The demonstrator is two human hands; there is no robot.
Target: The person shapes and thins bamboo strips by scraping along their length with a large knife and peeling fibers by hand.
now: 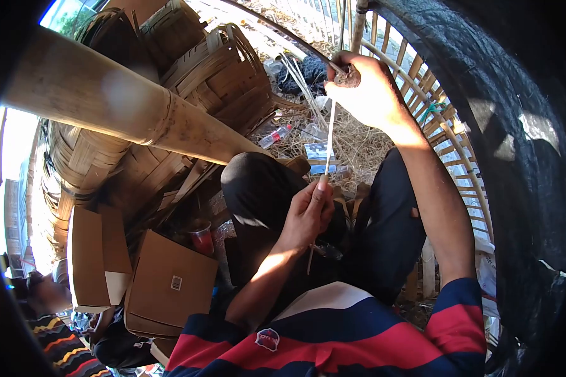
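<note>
A thin pale strip (330,135) runs between my two hands over my lap. My left hand (308,213) is closed round its lower part, thumb on top, and the strip's thin end hangs below the fist. Higher up, my right hand (368,94) is wrapped round the brown handle (347,76) of a long curved dark blade (295,39), which extends to the upper left. The strip's upper end meets the underside of my right hand; whether the fingers touch it cannot be made out.
A thick bamboo pole (119,100) crosses the left side. Behind it are woven baskets (220,75). Cardboard boxes (170,283) and a red cup (201,240) stand lower left, near another person (50,292). A plastic bottle (275,136) lies on shavings. Bamboo fencing (465,169) borders the right.
</note>
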